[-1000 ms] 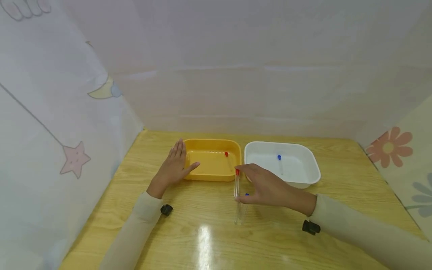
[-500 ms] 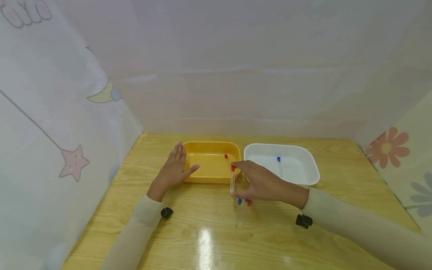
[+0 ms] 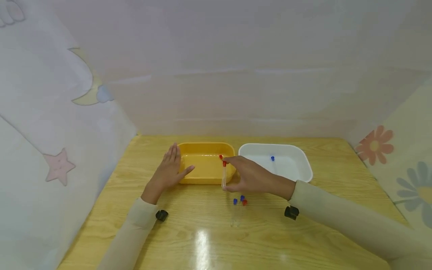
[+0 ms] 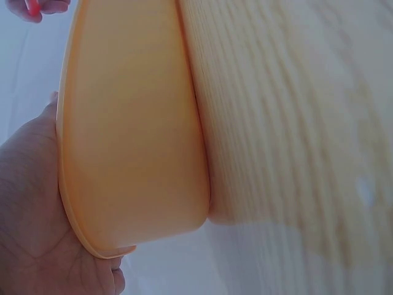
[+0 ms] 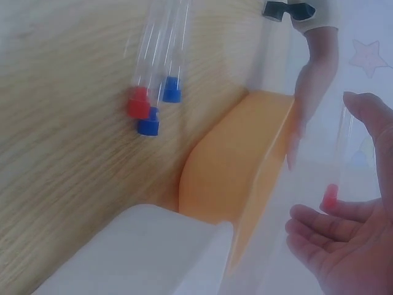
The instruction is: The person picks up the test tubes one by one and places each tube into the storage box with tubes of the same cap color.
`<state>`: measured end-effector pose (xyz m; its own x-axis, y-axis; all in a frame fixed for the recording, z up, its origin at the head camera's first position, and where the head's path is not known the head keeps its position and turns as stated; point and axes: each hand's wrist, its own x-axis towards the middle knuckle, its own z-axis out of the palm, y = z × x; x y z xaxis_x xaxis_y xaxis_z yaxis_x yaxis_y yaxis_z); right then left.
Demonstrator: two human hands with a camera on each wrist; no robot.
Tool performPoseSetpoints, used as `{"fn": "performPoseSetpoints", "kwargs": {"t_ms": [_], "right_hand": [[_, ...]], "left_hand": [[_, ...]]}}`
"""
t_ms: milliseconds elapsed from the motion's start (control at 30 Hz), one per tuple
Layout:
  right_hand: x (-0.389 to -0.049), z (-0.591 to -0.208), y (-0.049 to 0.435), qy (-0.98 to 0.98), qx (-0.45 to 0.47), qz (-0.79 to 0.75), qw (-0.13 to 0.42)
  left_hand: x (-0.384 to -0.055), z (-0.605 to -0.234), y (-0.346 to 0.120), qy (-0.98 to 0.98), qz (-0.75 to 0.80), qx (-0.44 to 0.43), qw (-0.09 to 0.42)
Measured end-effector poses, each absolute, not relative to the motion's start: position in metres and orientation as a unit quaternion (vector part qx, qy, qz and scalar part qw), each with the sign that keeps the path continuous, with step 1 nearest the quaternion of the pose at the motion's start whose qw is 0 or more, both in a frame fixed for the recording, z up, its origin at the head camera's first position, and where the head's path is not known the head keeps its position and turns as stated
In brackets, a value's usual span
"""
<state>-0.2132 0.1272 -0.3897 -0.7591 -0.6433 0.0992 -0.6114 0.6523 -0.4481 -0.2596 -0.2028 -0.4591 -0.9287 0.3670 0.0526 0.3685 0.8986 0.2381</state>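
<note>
My right hand (image 3: pixel 251 175) holds a clear test tube (image 3: pixel 224 175) with a red cap, thumb at its bottom end and fingers at the cap. The tube stands roughly upright in the head view, overlapping the front right of the yellow tray (image 3: pixel 199 168). My left hand (image 3: pixel 165 174) rests along that tray's left end, fingers straight and thumb spread by the front rim. In the left wrist view the palm lies against the tray's rim (image 4: pixel 66 153). Inside the yellow tray, another red cap (image 3: pixel 221 157) shows beside my right fingers.
A white tray (image 3: pixel 293 165) stands right of the yellow one, with a blue-capped tube (image 3: pixel 272 159) in it. In front of the trays, several clear tubes (image 5: pixel 163 49) with red and blue caps lie together on the wooden table (image 3: pixel 162 240). Printed cloth walls surround the table.
My right hand has moved left with the red-capped test tube, from above the loose tubes to the yellow tray's front right. The loose tubes' caps came into sight. My left hand stays at the tray.
</note>
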Motion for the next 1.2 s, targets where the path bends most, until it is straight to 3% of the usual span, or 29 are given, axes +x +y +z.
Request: {"fn": "performPoseSetpoints", "kwargs": {"t_ms": [1200], "right_hand": [[-0.261, -0.390, 0.110, 0.894, -0.382, -0.226, 0.061]], "left_hand": [[-0.257, -0.455, -0.206, -0.975, -0.117, -0.189, 0.014]]}}
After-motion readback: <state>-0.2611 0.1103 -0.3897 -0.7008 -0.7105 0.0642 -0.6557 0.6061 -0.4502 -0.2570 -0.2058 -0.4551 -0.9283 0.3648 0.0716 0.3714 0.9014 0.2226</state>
